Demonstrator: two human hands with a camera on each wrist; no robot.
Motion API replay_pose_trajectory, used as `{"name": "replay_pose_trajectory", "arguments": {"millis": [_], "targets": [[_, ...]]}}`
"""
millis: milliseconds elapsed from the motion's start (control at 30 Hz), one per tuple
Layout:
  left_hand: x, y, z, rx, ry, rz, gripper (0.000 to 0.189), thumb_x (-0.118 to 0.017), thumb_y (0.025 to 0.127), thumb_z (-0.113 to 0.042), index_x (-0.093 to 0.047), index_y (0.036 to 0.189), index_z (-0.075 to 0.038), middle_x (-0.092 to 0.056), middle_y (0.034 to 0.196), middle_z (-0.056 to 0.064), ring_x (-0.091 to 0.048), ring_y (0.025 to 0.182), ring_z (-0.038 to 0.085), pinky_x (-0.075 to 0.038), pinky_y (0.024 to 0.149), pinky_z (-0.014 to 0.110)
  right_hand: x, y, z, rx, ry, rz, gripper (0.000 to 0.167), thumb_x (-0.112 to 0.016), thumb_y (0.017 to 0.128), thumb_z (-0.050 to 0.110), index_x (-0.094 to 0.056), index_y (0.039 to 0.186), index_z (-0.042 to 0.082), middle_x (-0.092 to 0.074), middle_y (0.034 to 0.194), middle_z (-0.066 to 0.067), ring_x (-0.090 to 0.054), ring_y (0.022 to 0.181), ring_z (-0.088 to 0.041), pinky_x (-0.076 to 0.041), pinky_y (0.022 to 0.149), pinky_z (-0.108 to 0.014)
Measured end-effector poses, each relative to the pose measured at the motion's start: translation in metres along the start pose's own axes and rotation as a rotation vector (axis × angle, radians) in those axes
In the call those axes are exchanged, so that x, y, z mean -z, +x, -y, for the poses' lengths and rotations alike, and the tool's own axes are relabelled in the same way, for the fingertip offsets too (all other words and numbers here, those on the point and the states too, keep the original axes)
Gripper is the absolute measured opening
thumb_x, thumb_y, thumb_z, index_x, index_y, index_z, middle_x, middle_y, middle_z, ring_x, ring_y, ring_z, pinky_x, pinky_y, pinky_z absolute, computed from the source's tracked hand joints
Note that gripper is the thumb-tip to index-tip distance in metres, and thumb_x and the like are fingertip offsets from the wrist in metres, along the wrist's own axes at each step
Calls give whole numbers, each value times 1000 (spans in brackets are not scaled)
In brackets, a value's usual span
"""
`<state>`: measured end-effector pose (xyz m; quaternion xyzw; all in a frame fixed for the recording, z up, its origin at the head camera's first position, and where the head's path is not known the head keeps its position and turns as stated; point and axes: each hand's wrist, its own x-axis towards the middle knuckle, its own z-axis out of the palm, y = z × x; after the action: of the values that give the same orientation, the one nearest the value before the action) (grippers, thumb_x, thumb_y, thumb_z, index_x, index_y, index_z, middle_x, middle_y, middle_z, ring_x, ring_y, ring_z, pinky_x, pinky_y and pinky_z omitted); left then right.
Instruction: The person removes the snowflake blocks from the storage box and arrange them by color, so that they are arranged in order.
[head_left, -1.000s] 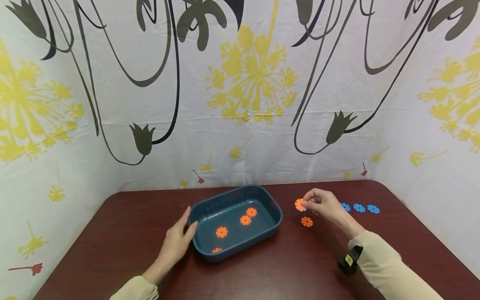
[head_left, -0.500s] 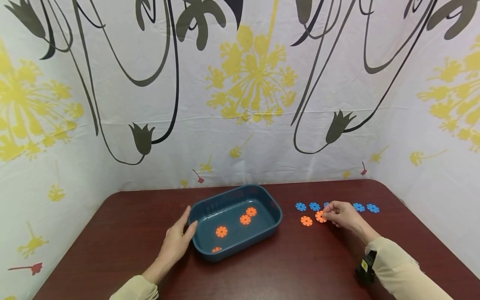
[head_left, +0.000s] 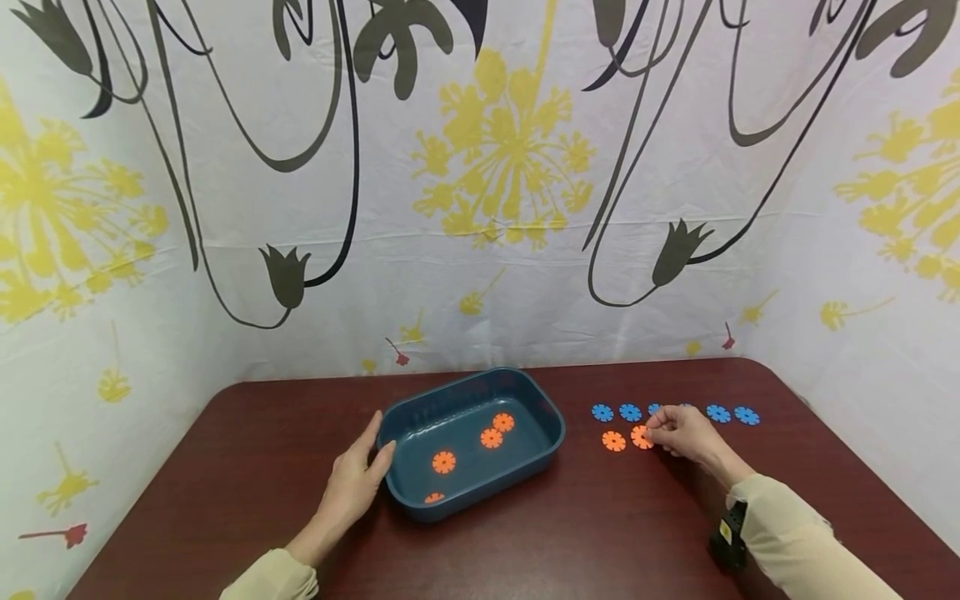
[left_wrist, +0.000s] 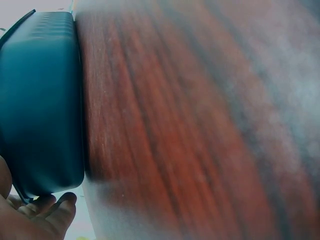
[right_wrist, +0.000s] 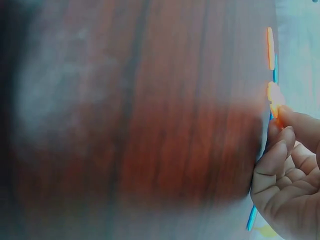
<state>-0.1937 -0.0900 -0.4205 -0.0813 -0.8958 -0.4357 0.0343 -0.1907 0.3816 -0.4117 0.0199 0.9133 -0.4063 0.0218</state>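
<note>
My right hand [head_left: 684,433] pinches an orange notched plastic disc [head_left: 641,437] between thumb and fingertips, close over the table. In the right wrist view this same disc [right_wrist: 273,98] is seen nearly edge-on at the fingertips. Left of it lies another orange disc [head_left: 613,442]. Behind these runs a row of several blue notched discs [head_left: 630,412], partly covered by the right hand. My left hand [head_left: 352,477] holds the near left end of a dark blue rectangular tub [head_left: 480,497], thumb at the rim and fingers along the outside. Several orange discs [head_left: 443,462] lie inside the tub.
The dark red wood table [head_left: 570,533] reaches back to a patterned cloth wall [head_left: 480,317], with cloth on both sides too. A black wrist device [head_left: 729,537] hangs at the right sleeve. The tub stands left of the disc rows.
My right hand has carried the orange disc rightward and toward me, from the left end of the blue row to beside the other orange disc. The left hand and tub stay put.
</note>
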Motion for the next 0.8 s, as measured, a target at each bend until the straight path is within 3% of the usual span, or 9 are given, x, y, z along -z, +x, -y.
{"name": "replay_pose_trajectory", "arguments": {"millis": [800], "targets": [[0, 0, 0, 3, -1, 2, 60, -51, 98, -26, -24, 150, -11, -31, 151, 12, -32, 137, 31, -34, 106, 51, 1, 0, 1, -46, -112, -15, 10, -63, 88, 8, -60, 85, -1, -58, 73, -4, -50, 64, -18, -45, 53, -29]]}}
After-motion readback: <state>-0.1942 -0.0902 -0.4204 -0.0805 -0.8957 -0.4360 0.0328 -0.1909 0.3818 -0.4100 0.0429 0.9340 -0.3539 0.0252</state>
